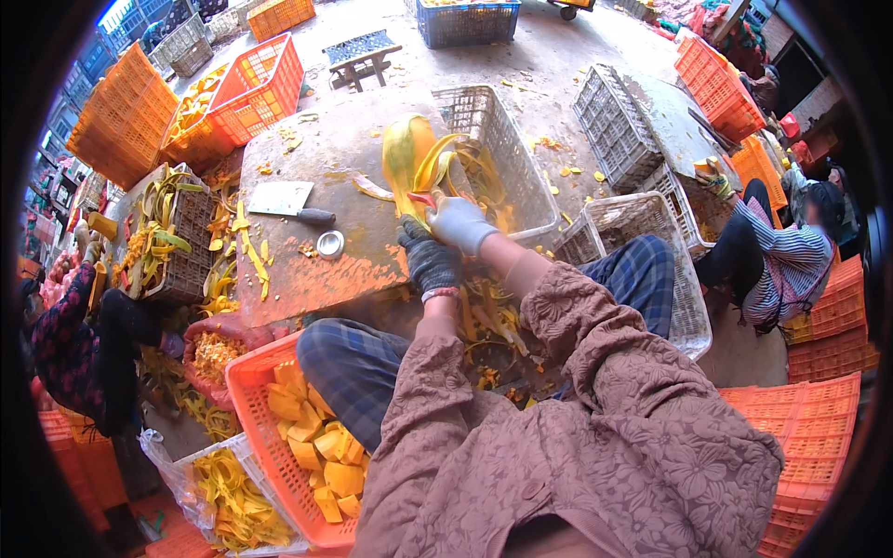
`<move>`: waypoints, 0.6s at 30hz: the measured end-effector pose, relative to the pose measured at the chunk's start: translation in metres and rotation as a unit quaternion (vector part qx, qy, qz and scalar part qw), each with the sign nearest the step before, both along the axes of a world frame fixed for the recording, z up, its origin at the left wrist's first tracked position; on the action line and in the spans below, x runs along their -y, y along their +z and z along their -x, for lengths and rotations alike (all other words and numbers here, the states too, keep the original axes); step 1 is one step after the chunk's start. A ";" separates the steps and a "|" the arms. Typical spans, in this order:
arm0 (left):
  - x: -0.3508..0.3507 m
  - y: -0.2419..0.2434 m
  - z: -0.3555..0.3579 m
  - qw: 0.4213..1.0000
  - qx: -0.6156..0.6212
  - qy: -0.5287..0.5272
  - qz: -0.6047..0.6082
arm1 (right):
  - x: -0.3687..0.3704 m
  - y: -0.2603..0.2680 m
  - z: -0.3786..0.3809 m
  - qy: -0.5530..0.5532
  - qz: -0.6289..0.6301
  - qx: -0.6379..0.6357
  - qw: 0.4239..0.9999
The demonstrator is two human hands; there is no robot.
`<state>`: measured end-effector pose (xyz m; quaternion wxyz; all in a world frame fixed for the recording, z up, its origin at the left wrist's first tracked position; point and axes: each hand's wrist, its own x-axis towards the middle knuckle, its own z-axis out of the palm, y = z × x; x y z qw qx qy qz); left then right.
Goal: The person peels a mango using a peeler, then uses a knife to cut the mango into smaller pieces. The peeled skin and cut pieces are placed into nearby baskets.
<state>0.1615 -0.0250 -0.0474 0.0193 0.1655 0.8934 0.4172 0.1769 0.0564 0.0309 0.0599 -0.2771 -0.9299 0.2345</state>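
Observation:
A partly peeled pumpkin [404,157] stands tilted over the work board [328,188], yellow flesh showing beside greenish skin. My left hand [427,258], in a dark grey glove, grips its lower end. In a light glove, my right hand [457,223] is closed around a red-handled peeler [422,199] against the pumpkin's side, where long strips of peel [439,164] curl away. To the left on the board lie a cleaver [282,199] with a dark handle and a small round metal lid [330,244]. Peel also hangs in the grey crate [530,181] behind my right hand.
An orange crate [261,418] of cut pumpkin chunks [335,453] stands by my left knee. A white crate [656,265] is at my right knee. Peel fills a box [237,502] at lower left. Co-workers sit at the left [70,342] and right [788,258].

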 end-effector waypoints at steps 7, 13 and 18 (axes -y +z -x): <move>0.005 0.004 -0.003 1.000 0.006 -0.016 -0.021 | 0.001 0.020 -0.077 0.067 0.133 -0.023 0.989; 0.009 0.008 -0.005 0.999 -0.028 -0.045 -0.010 | -0.032 0.056 -0.058 -0.067 0.287 -0.107 0.950; 0.015 -0.001 0.002 0.992 0.070 -0.051 -0.096 | -0.075 0.061 0.053 -0.123 -0.006 -0.054 0.991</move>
